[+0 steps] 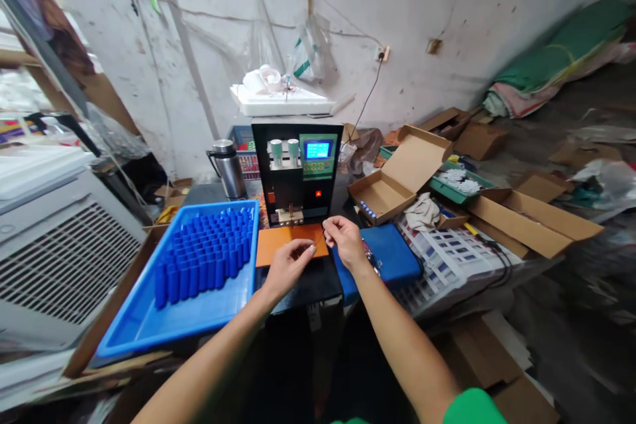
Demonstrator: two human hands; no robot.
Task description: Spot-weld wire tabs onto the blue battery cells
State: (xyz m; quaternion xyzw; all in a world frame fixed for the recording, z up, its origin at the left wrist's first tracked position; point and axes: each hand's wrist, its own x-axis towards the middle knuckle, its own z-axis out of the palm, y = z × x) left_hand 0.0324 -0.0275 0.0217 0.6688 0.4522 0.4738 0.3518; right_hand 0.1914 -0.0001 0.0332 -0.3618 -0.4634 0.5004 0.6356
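Both hands meet over the orange board (271, 246) in front of the black machine (271, 195). My left hand (288, 266) is closed in a pinch, thumb against forefinger. Slightly higher and to the right, my right hand (345, 240) pinches too. A thin reddish wire (320, 234) runs between the two sets of fingertips; its ends are too small to make out. Behind the hands, the machine's small metal head (291, 213) sits low on its front, below a lit blue display (318, 149).
On the left, a blue tray (209, 318) holds many upright blue cylinders (203, 252). A steel jug (228, 169) stands behind it. Right of my hands are a blue padded case (392, 252), an open cardboard box (382, 195) and a white plastic basket (437, 262).
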